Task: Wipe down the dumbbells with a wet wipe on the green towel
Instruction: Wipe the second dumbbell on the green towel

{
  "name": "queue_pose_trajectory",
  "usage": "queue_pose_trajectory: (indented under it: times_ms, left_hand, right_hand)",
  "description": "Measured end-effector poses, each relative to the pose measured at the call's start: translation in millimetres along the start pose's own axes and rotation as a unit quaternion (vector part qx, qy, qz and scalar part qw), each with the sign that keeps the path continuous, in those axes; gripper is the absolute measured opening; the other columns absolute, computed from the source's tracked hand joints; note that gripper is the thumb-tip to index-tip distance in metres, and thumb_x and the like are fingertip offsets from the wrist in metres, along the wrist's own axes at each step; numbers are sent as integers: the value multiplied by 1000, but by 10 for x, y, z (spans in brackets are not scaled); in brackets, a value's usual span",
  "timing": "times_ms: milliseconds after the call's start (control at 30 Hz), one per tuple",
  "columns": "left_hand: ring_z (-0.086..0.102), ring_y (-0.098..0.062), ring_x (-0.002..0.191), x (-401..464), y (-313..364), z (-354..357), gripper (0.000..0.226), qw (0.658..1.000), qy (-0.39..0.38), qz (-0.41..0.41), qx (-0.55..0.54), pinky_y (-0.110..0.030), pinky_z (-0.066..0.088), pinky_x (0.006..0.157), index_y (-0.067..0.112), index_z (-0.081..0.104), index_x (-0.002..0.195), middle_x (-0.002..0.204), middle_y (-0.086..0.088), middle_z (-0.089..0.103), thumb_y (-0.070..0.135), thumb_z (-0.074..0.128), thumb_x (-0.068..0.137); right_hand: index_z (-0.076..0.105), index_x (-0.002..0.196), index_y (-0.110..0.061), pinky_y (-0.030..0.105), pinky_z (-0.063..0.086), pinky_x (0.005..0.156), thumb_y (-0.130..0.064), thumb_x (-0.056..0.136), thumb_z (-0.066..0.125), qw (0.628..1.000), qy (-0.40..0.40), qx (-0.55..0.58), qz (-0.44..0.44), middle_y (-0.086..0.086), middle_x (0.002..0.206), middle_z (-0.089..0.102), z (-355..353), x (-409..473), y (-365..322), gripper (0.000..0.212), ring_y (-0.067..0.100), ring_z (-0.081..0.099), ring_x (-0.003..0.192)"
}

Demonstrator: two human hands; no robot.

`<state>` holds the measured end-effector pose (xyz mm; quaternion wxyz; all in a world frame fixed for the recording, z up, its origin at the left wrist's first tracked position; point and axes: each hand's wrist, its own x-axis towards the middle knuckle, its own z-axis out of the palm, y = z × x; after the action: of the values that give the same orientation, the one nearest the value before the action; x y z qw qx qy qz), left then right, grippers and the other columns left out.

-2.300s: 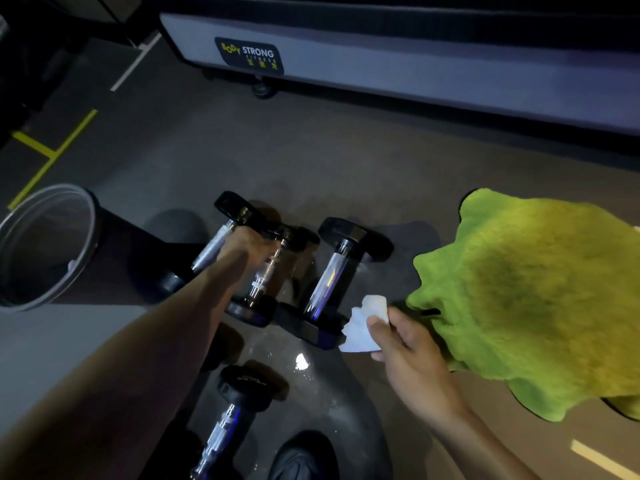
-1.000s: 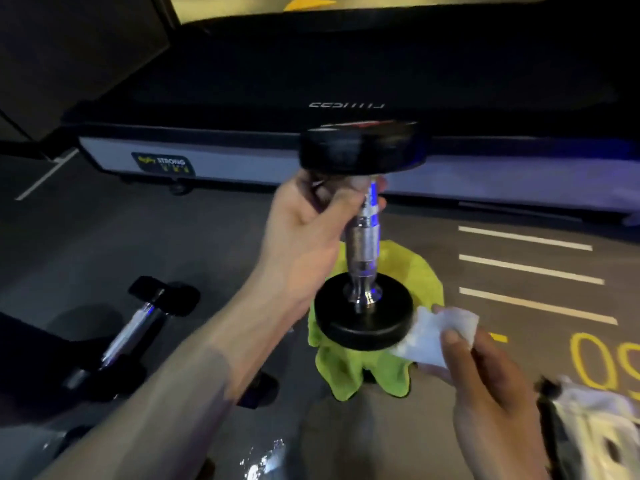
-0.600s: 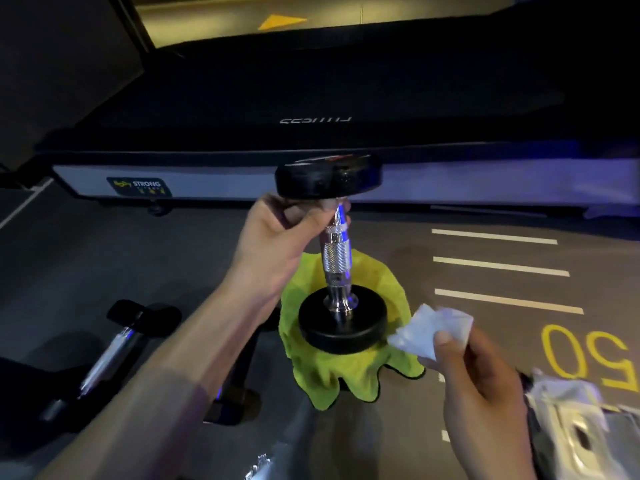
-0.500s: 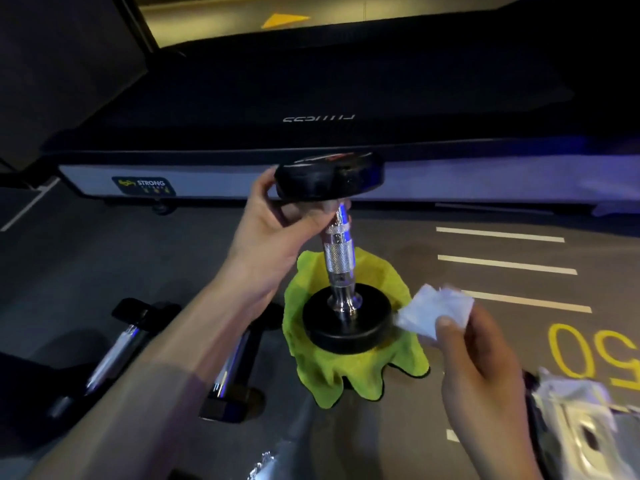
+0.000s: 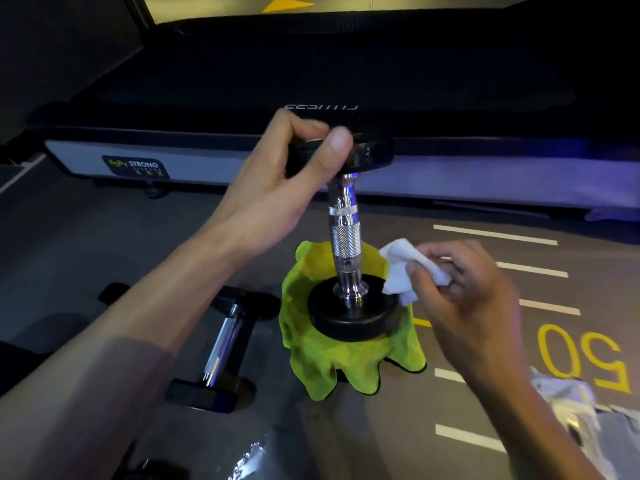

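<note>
A dumbbell (image 5: 344, 244) with black heads and a chrome handle stands upright on the crumpled green towel (image 5: 325, 362), its lower head resting on the cloth. My left hand (image 5: 277, 181) grips the upper black head from the left, thumb across its front edge. My right hand (image 5: 464, 292) pinches a white wet wipe (image 5: 401, 271), held just right of the handle and touching the top of the lower head.
Another dumbbell (image 5: 221, 348) lies on the grey floor left of the towel. A treadmill base (image 5: 207, 161) runs across the back. White and yellow floor markings (image 5: 585, 358) lie at the right, and a crumpled white packet (image 5: 568, 400) sits at the lower right.
My left hand shifted from the handle's top to gripping the upper head. My right hand brought the wipe up and in against the lower head. The dumbbell now stands on the towel.
</note>
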<state>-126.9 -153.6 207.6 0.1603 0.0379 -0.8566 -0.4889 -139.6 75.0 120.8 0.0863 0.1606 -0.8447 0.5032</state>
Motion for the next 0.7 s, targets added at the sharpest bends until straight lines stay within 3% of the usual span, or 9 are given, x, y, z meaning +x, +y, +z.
queue_pose_trajectory:
  times_ms: [100, 233, 300, 400, 500, 600, 700]
  left_hand:
    - [62, -3, 105, 20, -20, 31, 34, 1000, 10, 1, -18, -39, 51, 100, 34, 56, 101, 119, 11, 71, 66, 56, 89]
    - [62, 0, 96, -2, -29, 102, 48, 999, 41, 15, -16, -19, 48, 84, 22, 59, 107, 113, 12, 72, 66, 57, 88]
    - [60, 1, 92, -2, -43, 134, 53, 998, 56, 24, -24, -14, 45, 79, 14, 58, 109, 113, 7, 72, 63, 59, 89]
    - [59, 2, 86, -13, -55, 175, 54, 996, 69, 44, -42, -14, 44, 78, 6, 58, 110, 104, -1, 73, 57, 64, 92]
    - [56, 8, 75, -22, -45, 185, 50, 994, 75, 51, -52, -12, 41, 73, 0, 57, 107, 83, 13, 65, 47, 69, 96]
    - [52, 6, 69, -30, -22, 191, 51, 995, 80, 44, -45, -11, 38, 69, 1, 58, 104, 74, 19, 59, 49, 71, 95]
    - [51, 6, 68, -60, -6, 192, 51, 994, 95, 42, -34, -10, 37, 66, 4, 59, 102, 72, 18, 59, 52, 72, 94]
  right_hand:
    - [67, 94, -39, 11, 41, 68, -12, 89, 73, 999, 28, -33, -23, -11, 90, 64, -128, 129, 17, 28, 1, 61, 83]
    - [72, 100, -28, 20, 36, 62, -9, 83, 74, 982, -55, -168, -64, -8, 91, 63, -117, 258, 51, 26, 11, 55, 72]
    - [69, 99, -26, 17, 32, 57, -8, 80, 77, 973, -99, -197, -73, -13, 82, 63, -52, 256, 19, 27, 8, 51, 64]
    - [66, 85, -23, 7, 37, 51, -12, 81, 77, 984, -139, -106, -22, -26, 64, 64, 4, 184, -23, 16, 0, 58, 56]
    - [74, 85, -25, 14, 44, 53, -16, 86, 76, 984, -178, 0, 24, -12, 66, 69, -25, 132, 9, 9, 5, 57, 55]
    - [78, 87, -30, 13, 37, 53, -25, 89, 73, 980, -201, -16, 4, -19, 62, 65, -32, 88, -12, 7, 1, 52, 54]
    - [79, 88, -29, 14, 41, 63, -24, 93, 73, 978, -206, -31, -16, -23, 72, 71, -7, 84, -69, 9, -5, 61, 67]
